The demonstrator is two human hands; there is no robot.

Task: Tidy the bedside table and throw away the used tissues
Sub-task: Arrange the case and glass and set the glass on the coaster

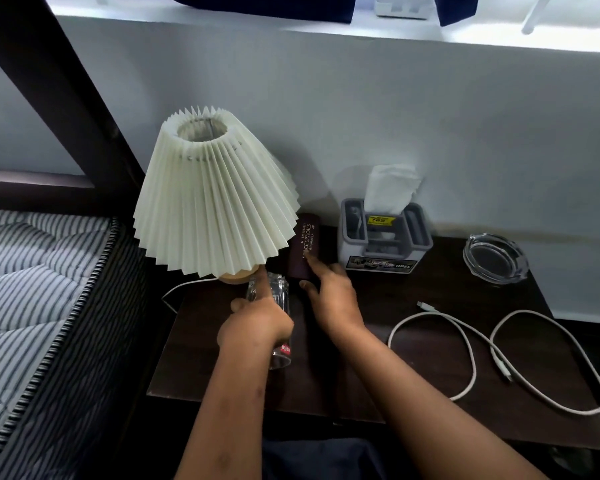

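Note:
On the dark wooden bedside table (413, 362) my left hand (257, 322) grips a clear drinking glass (274, 299) held tilted, its base toward me and its mouth toward the lamp. My right hand (329, 294) rests on a maroon spectacle case (303, 251) lying behind the glass, index finger stretched along its lid and thumb at its near end. A grey tissue holder (383, 240) with a white tissue (390, 187) sticking up stands at the back. No loose used tissues are visible.
A cream pleated lamp (212, 199) stands at the table's back left, close to both hands. A glass ashtray (494, 258) sits at the back right. A white charging cable (492, 355) loops over the right half. The striped mattress (32, 299) lies to the left.

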